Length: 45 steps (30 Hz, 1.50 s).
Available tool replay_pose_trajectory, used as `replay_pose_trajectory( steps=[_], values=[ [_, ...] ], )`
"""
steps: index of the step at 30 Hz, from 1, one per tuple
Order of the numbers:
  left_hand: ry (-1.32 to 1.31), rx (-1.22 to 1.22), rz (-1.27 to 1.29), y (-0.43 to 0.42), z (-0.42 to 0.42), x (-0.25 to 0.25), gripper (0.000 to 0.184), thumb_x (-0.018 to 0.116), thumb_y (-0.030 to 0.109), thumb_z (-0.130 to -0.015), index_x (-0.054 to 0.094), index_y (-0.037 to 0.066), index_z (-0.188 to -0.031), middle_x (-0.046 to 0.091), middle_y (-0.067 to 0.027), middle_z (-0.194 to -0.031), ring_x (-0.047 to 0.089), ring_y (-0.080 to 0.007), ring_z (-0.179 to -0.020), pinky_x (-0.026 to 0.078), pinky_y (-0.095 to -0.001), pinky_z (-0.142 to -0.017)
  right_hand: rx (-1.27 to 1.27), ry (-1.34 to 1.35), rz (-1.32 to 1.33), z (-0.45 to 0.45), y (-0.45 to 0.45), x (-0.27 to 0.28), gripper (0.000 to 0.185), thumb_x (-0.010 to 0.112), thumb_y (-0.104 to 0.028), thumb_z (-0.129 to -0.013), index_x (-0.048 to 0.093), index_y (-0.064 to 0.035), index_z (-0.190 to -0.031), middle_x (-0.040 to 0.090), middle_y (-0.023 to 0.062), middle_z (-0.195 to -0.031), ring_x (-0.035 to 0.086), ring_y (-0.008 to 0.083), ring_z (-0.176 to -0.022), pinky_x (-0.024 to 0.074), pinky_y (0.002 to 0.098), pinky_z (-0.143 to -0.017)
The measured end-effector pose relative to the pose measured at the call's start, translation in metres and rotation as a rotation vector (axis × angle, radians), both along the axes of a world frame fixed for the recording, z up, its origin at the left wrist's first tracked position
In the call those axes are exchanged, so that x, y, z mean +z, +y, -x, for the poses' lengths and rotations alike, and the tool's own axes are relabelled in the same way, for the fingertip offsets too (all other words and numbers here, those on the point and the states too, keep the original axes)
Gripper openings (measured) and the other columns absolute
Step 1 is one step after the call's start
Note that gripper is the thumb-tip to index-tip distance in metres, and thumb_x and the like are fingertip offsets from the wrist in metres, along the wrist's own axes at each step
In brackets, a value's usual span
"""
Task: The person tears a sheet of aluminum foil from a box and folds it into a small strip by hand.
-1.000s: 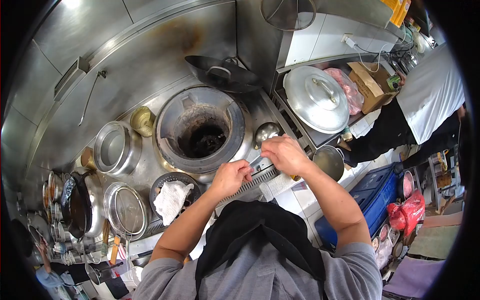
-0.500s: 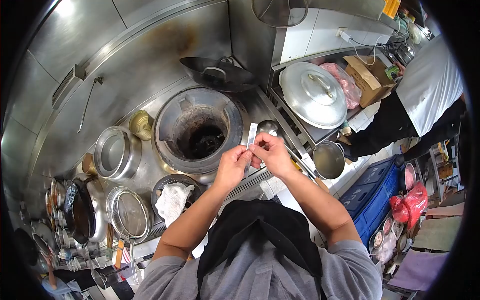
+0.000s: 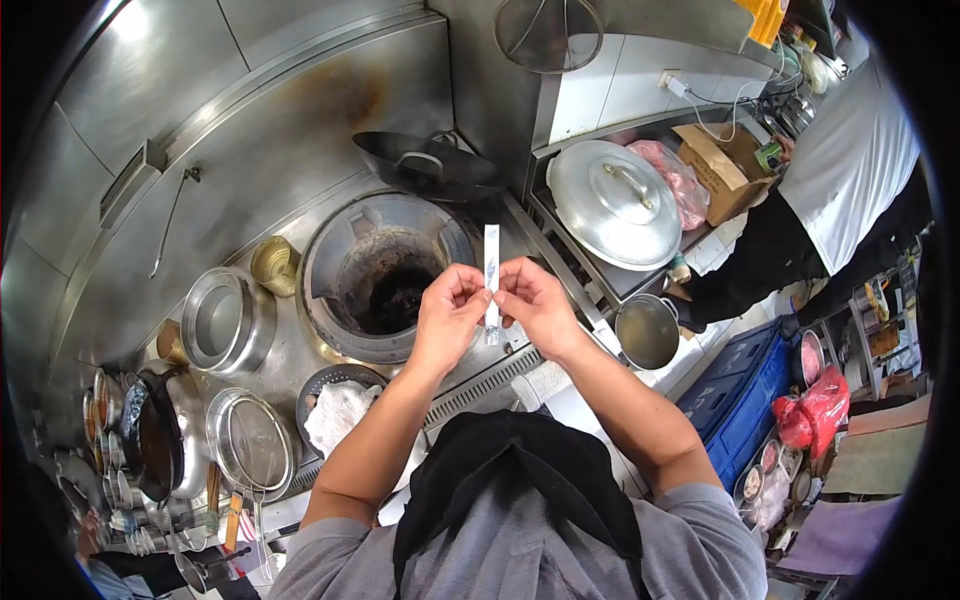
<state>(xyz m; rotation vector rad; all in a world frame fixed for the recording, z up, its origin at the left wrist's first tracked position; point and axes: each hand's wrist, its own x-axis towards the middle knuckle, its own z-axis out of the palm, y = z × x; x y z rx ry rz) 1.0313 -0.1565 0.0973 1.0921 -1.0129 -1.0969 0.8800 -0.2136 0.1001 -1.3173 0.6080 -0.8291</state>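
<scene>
A long, thin white strip (image 3: 492, 250) with dark print, like a slim packet, stands nearly upright in the picture in front of my chest. My left hand (image 3: 448, 312) pinches its left edge between thumb and fingers. From the other side, my right hand (image 3: 537, 305) pinches it at about the same height. The strip's lower end shows below my thumbs. Both hands are over the front right side of a round wok burner (image 3: 325, 300) with a dark, sooty hollow.
Behind the burner leans a black wok (image 3: 425, 172). On the left are a metal pot (image 3: 228, 320), a strainer (image 3: 250, 440) and a white cloth (image 3: 340, 415). A large lidded pot (image 3: 612, 205) and a person in a white top (image 3: 850, 165) are to the right.
The strip has turned from slightly slanted to straight, and its lower end now shows more. My hands have drawn a little apart around it. The whole view has shifted slightly.
</scene>
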Motion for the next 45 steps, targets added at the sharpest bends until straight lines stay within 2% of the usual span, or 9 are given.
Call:
replay_pose_trajectory(
  steps=[15,20,25,27,30,33,39,40,45],
  values=[
    [0.221,0.040,0.147,-0.012,0.033,0.025,0.013,0.062,-0.007,-0.089,0.060,0.003,-0.097,0.060,0.0017,-0.086,0.054,-0.0033,-0.071,0.045,-0.0205,-0.061,-0.286,-0.402,-0.040,0.000,0.012,0.011,0.016,0.061,0.008,-0.089,0.059,-0.0061,-0.097,0.059,-0.0014,-0.087,0.054,0.0049,-0.072,0.0449,0.0220,-0.061],
    [0.299,0.021,0.129,-0.013,0.032,0.027,0.012,0.061,-0.009,-0.090,0.064,0.002,-0.089,0.060,0.0012,-0.080,0.054,-0.0035,-0.069,0.044,-0.0204,-0.060,-0.218,-0.437,0.037,0.000,0.007,0.010,0.020,0.058,0.011,-0.088,0.059,-0.0061,-0.097,0.057,0.0000,-0.092,0.055,0.0059,-0.075,0.0455,0.0221,-0.058],
    [0.399,0.003,0.161,-0.012,0.035,0.017,0.015,0.054,-0.011,-0.092,0.065,0.000,-0.088,0.067,-0.0080,-0.087,0.063,-0.0144,-0.070,0.054,-0.0299,-0.061,-0.151,-0.527,0.114,0.005,0.005,0.002,0.022,0.055,0.014,-0.087,0.063,-0.0059,-0.092,0.053,0.0047,-0.108,0.055,0.0078,-0.078,0.0455,0.0212,-0.057],
    [0.393,0.001,0.127,-0.010,0.034,0.019,0.016,0.055,-0.010,-0.093,0.067,0.000,-0.092,0.068,-0.0074,-0.087,0.064,-0.0134,-0.071,0.054,-0.0284,-0.063,-0.156,-0.495,0.120,0.009,0.004,0.001,0.022,0.056,0.014,-0.086,0.065,-0.0053,-0.090,0.053,0.0053,-0.107,0.056,0.0091,-0.082,0.0466,0.0216,-0.060],
    [0.352,-0.040,-0.011,-0.006,0.035,0.034,0.017,0.059,-0.006,-0.094,0.069,0.003,-0.104,0.067,-0.0039,-0.087,0.062,-0.0087,-0.074,0.049,-0.0217,-0.065,-0.119,-0.479,0.250,0.013,-0.002,-0.003,0.024,0.057,0.016,-0.084,0.068,-0.0046,-0.089,0.054,0.0074,-0.109,0.056,0.0144,-0.098,0.0457,0.0273,-0.084],
    [0.301,-0.032,0.013,-0.005,0.034,0.038,0.020,0.063,-0.003,-0.094,0.063,0.006,-0.112,0.064,-0.0021,-0.089,0.059,-0.0079,-0.077,0.047,-0.0215,-0.068,-0.105,-0.422,0.283,0.019,-0.002,-0.005,0.023,0.058,0.016,-0.085,0.068,-0.0045,-0.089,0.054,0.0074,-0.109,0.054,0.0154,-0.102,0.0437,0.0289,-0.088],
    [0.462,-0.098,-0.065,0.002,0.033,0.023,0.016,0.063,0.016,-0.099,0.054,0.007,-0.109,0.063,-0.0045,-0.094,0.061,-0.0125,-0.080,0.053,-0.0299,-0.070,-0.169,-0.415,0.248,0.022,-0.004,-0.005,0.021,0.057,0.014,-0.086,0.068,-0.0044,-0.088,0.055,0.0078,-0.109,0.056,0.0137,-0.094,0.0460,0.0260,-0.080],
    [0.435,-0.197,-0.062,0.007,0.028,0.020,0.032,0.060,0.033,-0.101,0.054,0.006,-0.117,0.063,-0.0041,-0.102,0.063,-0.0150,-0.087,0.052,-0.0329,-0.075,-0.216,-0.387,0.289,0.024,-0.006,-0.004,0.021,0.057,0.013,-0.087,0.069,-0.0043,-0.087,0.056,0.0079,-0.109,0.057,0.0133,-0.092,0.0466,0.0257,-0.079],
    [0.352,-0.355,-0.143,0.024,0.028,0.023,0.050,0.060,0.034,-0.100,0.048,-0.002,-0.133,0.064,-0.0143,-0.117,0.068,-0.0258,-0.102,0.058,-0.0394,-0.082,-0.319,-0.182,0.521,0.030,-0.009,0.014,0.024,0.055,0.015,-0.086,0.070,-0.0045,-0.085,0.057,0.0083,-0.108,0.058,0.0139,-0.091,0.0480,0.0260,-0.076]
  ],
)
